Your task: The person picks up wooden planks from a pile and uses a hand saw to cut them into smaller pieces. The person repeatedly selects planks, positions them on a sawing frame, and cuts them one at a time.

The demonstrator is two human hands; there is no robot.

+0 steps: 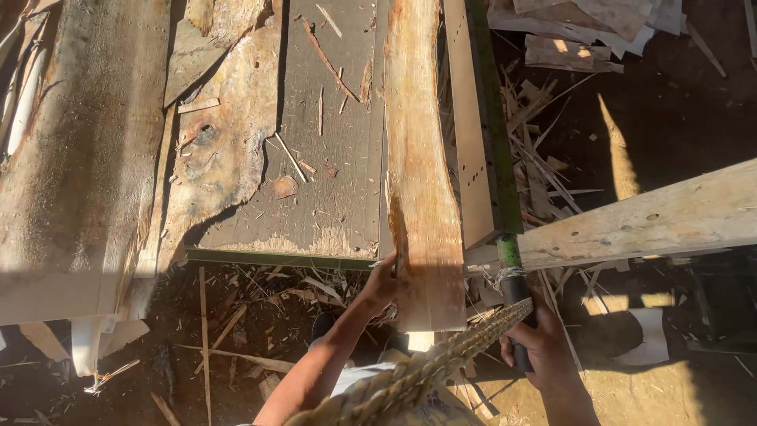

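Setting: outdoor wood yard, dirt ground [678, 118] strewn with splinters; worn counter [331, 158] ahead of both hands.
Plank: pale rough plank [422, 197] lies lengthwise on the counter, near end overhanging.
Left hand: left hand [382, 280] fingers closed on the plank's near left edge.
Right hand: right hand [544, 347] wrapped around a dark handle [516, 308], just right of the plank.
Handling: judged stiff, fairly heavy, splintery; grip both long edges near the end.
Rope: braided rope [426, 375] between the hands.
Containers: none visible.
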